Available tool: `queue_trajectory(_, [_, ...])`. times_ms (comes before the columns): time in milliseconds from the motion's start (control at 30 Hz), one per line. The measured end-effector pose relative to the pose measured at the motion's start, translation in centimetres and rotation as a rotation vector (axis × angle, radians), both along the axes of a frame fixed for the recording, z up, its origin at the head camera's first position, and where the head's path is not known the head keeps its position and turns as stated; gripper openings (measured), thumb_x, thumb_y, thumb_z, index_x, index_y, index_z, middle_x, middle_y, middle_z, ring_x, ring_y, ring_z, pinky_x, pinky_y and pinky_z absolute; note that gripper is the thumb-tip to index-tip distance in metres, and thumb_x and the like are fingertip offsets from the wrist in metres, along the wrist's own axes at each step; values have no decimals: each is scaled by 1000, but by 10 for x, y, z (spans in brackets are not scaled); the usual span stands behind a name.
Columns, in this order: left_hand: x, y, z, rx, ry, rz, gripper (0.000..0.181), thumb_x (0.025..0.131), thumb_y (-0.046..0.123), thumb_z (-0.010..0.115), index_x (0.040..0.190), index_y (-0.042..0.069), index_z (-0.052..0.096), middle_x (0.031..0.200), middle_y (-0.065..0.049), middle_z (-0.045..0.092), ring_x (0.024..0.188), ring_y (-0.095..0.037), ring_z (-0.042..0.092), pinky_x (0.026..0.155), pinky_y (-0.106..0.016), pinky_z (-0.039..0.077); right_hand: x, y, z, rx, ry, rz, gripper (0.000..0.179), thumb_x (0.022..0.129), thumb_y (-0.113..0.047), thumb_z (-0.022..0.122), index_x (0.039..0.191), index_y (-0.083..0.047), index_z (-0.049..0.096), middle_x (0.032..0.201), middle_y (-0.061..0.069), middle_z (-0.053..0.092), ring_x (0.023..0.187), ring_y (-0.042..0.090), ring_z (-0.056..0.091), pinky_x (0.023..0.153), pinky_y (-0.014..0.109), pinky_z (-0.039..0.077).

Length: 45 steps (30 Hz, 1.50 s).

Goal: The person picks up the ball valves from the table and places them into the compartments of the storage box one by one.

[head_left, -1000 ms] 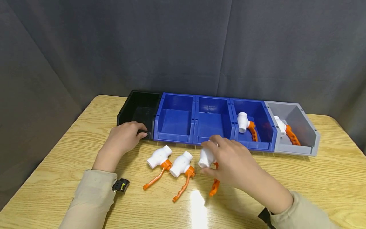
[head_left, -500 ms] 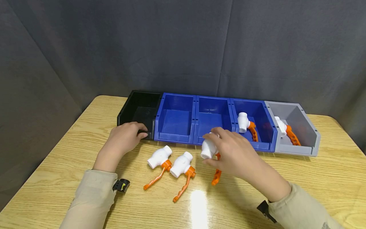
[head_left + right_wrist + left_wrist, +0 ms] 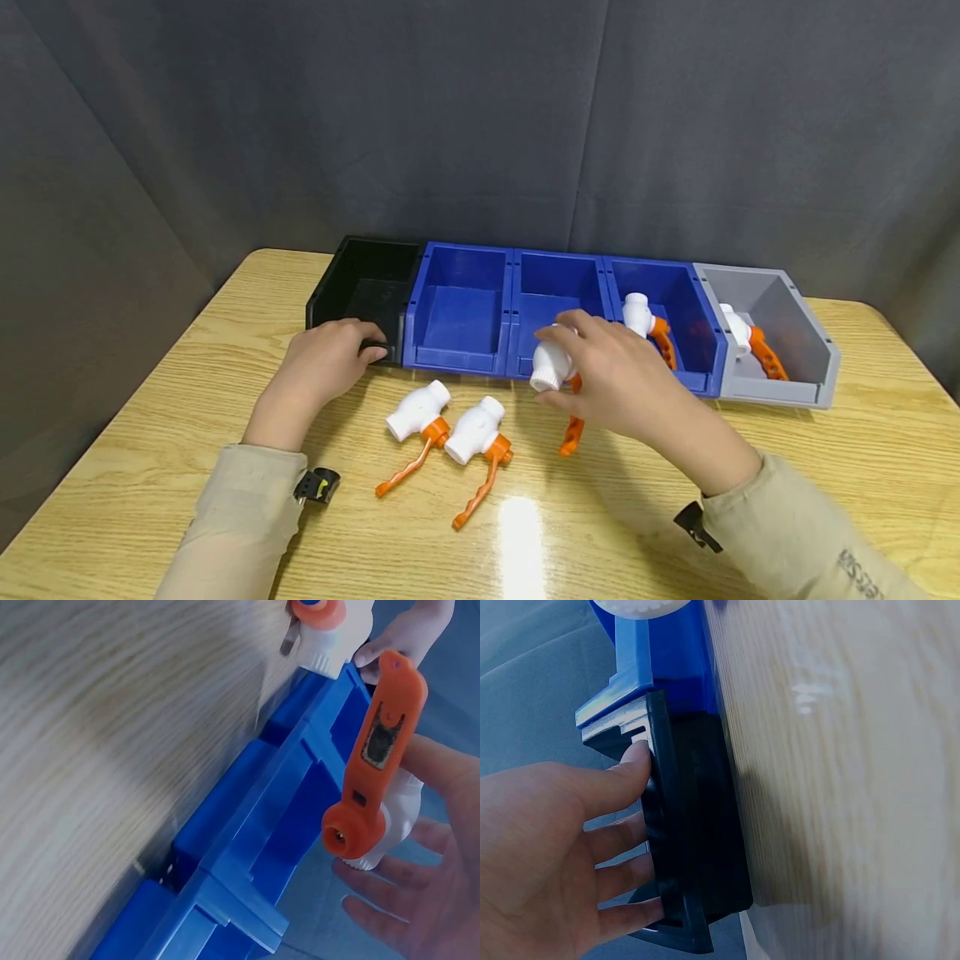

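Observation:
My right hand (image 3: 618, 371) pinches a white ball valve (image 3: 551, 367) by its body, just in front of the middle blue bin (image 3: 525, 367). The valve's orange lever (image 3: 386, 735) hangs down from it, plain in the right wrist view. My left hand (image 3: 326, 362) grips the front lip of the black bin (image 3: 390, 356). In the left wrist view its thumb and fingers (image 3: 626, 877) lie along that lip. Two more ball valves lie side by side on the table, a left one (image 3: 417, 412) and a right one (image 3: 474, 431), levers toward me.
Five bins stand in one row, black at left, then blue ones, with a grey bin (image 3: 828, 375) at right. One valve (image 3: 637, 317) lies in the right blue bin (image 3: 708, 379), another valve (image 3: 738, 332) in the grey one. A dark curtain (image 3: 480, 125) hangs behind the wooden table (image 3: 187, 375).
My right hand has carried its valve up and away from me, from over the table to the middle blue bin's front. The left hand has stayed on the black bin.

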<state>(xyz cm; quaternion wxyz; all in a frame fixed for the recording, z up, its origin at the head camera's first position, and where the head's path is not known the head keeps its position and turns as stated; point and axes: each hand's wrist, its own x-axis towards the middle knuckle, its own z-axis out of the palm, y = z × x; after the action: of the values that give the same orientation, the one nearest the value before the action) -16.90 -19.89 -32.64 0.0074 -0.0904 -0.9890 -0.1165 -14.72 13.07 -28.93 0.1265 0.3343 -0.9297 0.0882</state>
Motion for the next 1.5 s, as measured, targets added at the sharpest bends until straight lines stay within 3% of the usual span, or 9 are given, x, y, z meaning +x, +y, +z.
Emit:
queue_trajectory(800, [0, 0, -1, -6, -8, 6, 28, 98, 26, 64, 119, 9, 71, 121, -14, 68, 111, -36, 63, 90, -56, 49, -52, 22, 3, -10, -133, 29, 63, 75, -38, 87, 127, -10, 64, 128, 13, 58, 100, 31, 62, 79, 45, 54])
queue_trajectory(1500, [1, 0, -1, -9, 8, -2, 26, 98, 26, 64, 118, 11, 72, 120, -12, 68, 111, -35, 63, 89, -56, 50, -88, 21, 9, 51, -190, -34, 61, 78, -37, 85, 129, -12, 63, 127, 11, 57, 99, 27, 60, 87, 46, 52])
